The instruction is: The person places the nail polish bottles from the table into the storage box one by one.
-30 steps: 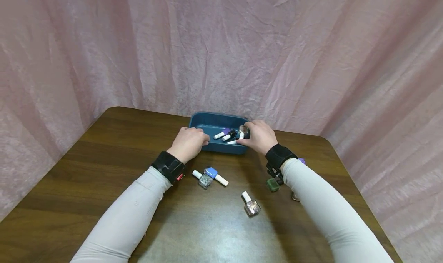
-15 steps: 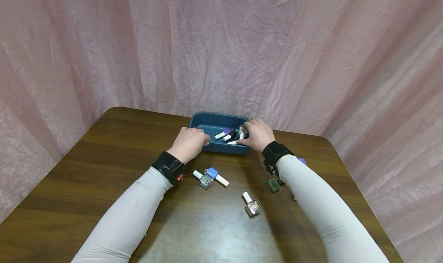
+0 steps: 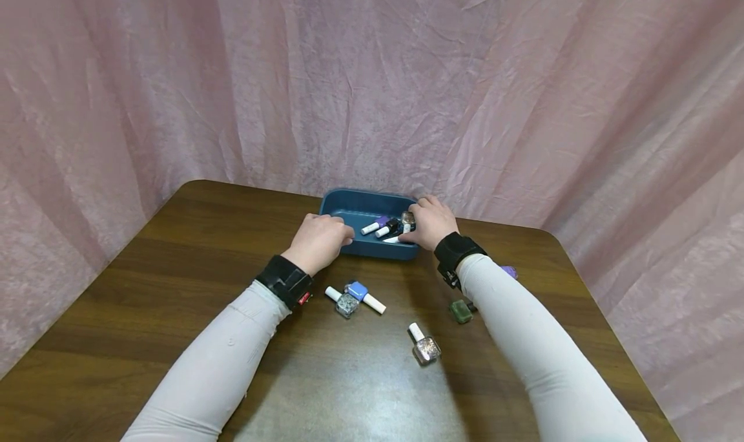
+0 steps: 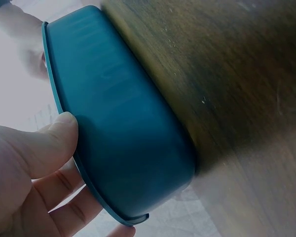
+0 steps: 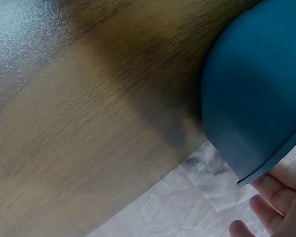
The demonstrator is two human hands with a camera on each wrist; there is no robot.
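Note:
A blue plastic bin stands at the table's back edge. My left hand grips its front-left rim, the thumb on the outer wall and the fingers inside. At the right end my right hand holds the rim; in the right wrist view its fingers lie along the edge. Inside the bin, toward the right, lie nail polish bottles: a purple one, a black one and a glittery one. A white cap shows below them, partly hidden by the right hand.
On the table in front lie a grey glitter bottle, a blue bottle and a gold glitter bottle. Near the right forearm are a green bottle and a purple bottle. A pink curtain hangs behind the table.
My right forearm and wrist have shifted inward to the left, while the hand stays at the bin's right end. The left hand keeps its hold, and the bottles lie as before.

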